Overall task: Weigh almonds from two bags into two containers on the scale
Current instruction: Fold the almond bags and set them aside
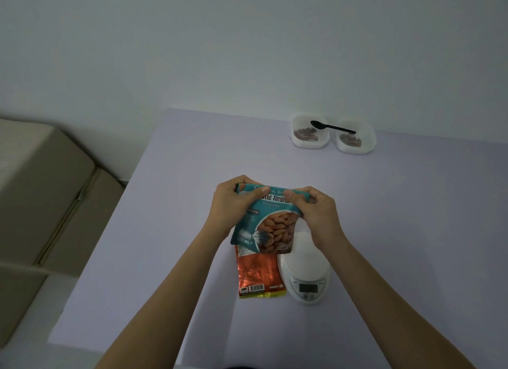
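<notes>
Both hands hold a teal almond bag [265,220] up above the pale lilac table [170,231], its printed front facing the camera and its top edge pinched between them. The left hand [231,206] grips the bag's upper left corner: the thumb lies flat across the front of the top strip, and the other fingers curl behind the bag, mostly hidden. The right hand [316,212] takes the upper right corner, thumb pressed on the front near the lettering, with the fingers bent close together and folded over the bag's top edge. The two thumbs point toward each other, near but apart, and the strip between them is slightly creased. The lower part of the bag hangs free below the hands. Under it, flat on the table, lies an orange foil bag [259,275] with its barcode end toward the person, its upper part covered by the teal bag. Just beside it on the right stands a white scale [306,275], its platform bare and its display dark. Well apart, at the far edge of the table, two translucent containers [310,132] sit side by side, each with some almonds inside, and a black spoon [331,126] bridges their rims. A cardboard box [41,192] stands left of the table.
</notes>
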